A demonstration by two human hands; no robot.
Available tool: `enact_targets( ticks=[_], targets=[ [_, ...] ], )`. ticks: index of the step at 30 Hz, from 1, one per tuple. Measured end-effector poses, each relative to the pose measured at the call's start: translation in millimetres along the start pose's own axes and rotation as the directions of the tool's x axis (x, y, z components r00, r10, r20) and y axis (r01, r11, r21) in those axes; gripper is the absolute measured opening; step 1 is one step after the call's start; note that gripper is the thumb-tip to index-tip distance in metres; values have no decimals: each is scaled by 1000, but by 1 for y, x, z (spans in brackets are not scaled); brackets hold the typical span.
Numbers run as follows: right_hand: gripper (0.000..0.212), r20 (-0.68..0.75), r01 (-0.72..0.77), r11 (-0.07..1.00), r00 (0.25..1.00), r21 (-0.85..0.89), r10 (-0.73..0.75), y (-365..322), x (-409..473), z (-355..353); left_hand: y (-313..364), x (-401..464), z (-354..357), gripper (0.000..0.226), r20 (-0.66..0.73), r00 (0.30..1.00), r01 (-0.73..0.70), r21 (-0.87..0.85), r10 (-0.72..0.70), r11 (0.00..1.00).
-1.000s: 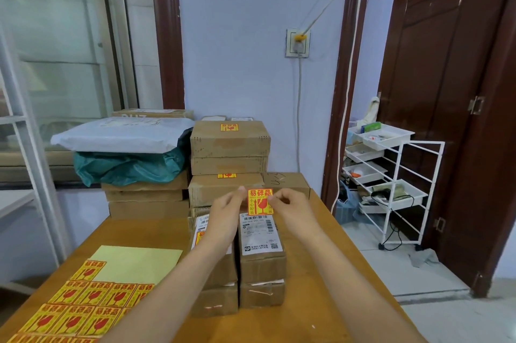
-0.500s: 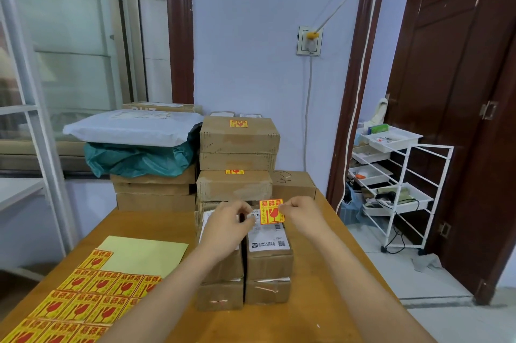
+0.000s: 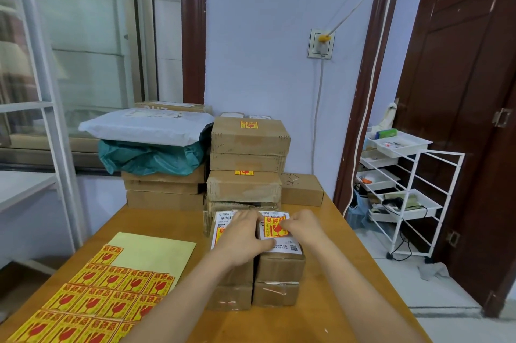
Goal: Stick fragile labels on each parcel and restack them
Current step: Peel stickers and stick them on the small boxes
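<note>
1. A sticker sheet point(image 3: 92, 298) lies flat at the counter's point(image 3: 321, 314) near-left corner. It carries yellow fragile labels with a red broken-glass mark, in rows of four; the lower rows run out of view, so the full count cannot be told. Its pale backing is bare at the far end.
2. At the back left, a white mailer bag point(image 3: 145, 126) sits on a teal bag point(image 3: 150, 157), on three brown boxes.
3. The middle back stack point(image 3: 248, 161) shows two labelled boxes.
4. In front stand four small parcels, two stacks of two, side by side.
5. The left hand point(image 3: 241, 236) rests on the top left parcel point(image 3: 223, 231), fingers loosely spread, thumb against the top right parcel point(image 3: 280, 259).
6. One fragile label point(image 3: 275, 226) lies on the right parcel's white shipping slip.
7. The right hand point(image 3: 303, 226) has curled fingers; its grip pinches the label's right edge.
8. A lone box point(image 3: 303, 189) sits behind.
</note>
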State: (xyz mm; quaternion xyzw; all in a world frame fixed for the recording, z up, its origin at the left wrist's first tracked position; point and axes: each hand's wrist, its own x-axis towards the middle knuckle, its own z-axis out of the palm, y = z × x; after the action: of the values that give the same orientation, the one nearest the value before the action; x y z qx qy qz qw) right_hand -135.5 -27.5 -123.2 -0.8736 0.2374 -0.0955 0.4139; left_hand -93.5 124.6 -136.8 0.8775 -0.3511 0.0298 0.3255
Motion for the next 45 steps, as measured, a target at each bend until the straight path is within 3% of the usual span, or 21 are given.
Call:
enact_targets(
  ticks=[11, 30, 33, 45],
  targets=[
    [20, 24, -11, 1000, 1000, -18, 11, 1, 5, 2, -1, 0, 2, 49, -17, 1000, -15, -61, 14, 998],
    [32, -23, 90, 991, 995, -98, -93, 12, 9, 8, -6, 2, 5, 50, -15, 1000, -9, -72, 8, 997],
    [44, -47, 115, 988, 992, -106, -121, 14, 9, 10, -6, 3, 5, 51, -19, 1000, -9, -71, 8, 997],
    [47, -157, 196, 969, 963, -149, -219, 23, 7, 22, -7, 9, 11, 30, -110, 994, 10, -70, -17, 998]
  ],
)
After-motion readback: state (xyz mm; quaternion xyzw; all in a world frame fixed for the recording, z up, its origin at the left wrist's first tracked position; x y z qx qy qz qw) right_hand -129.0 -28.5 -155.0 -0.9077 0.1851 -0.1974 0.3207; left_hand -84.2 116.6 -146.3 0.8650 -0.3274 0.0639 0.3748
